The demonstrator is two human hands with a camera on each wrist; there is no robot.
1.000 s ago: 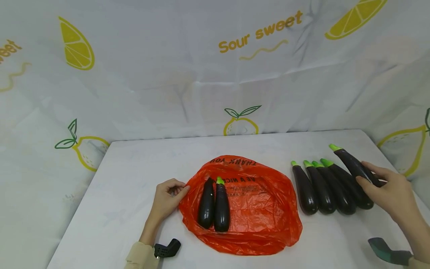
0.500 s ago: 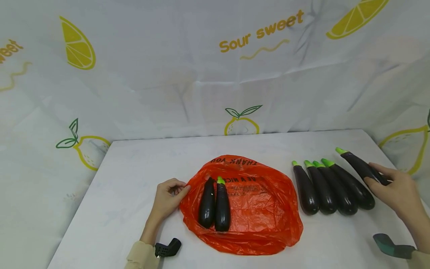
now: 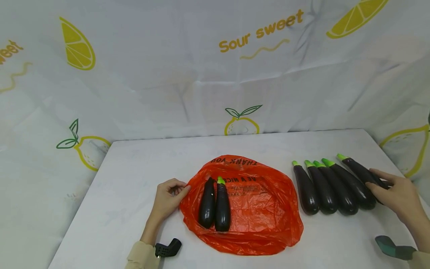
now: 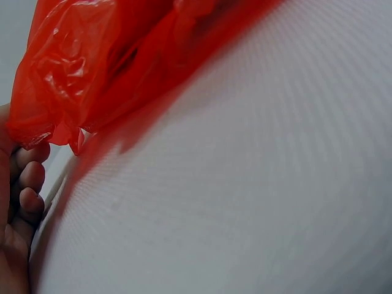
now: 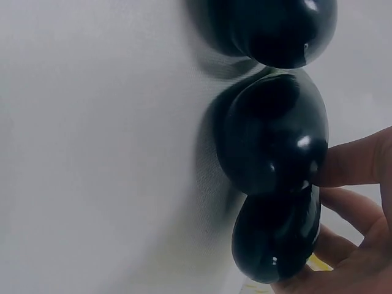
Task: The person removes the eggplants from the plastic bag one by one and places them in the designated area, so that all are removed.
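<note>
A red plastic bag (image 3: 265,215) lies spread with its mouth facing up. Inside, on its left side, two dark eggplants (image 3: 222,209) rest side by side. My left hand (image 3: 168,196) pinches the bag's left rim; the left wrist view shows the red film (image 4: 67,73) at the fingers. At the right, my right hand (image 3: 396,188) grips an eggplant (image 3: 357,170) around its lower end, with its green stem pointing away. It lies against the rightmost of a row of several eggplants (image 3: 306,190). In the right wrist view, the held eggplant (image 5: 275,239) touches its neighbour (image 5: 275,135).
Everything lies on a white-covered table (image 3: 134,168). Behind it hangs a white cloth (image 3: 151,74) printed with lemons and lettering. The row of eggplants stands just right of the bag, stems toward the back.
My right hand has moved slightly right and lowered the eggplant from above the row to beside its right end. The left hand and bag have stayed in place.
</note>
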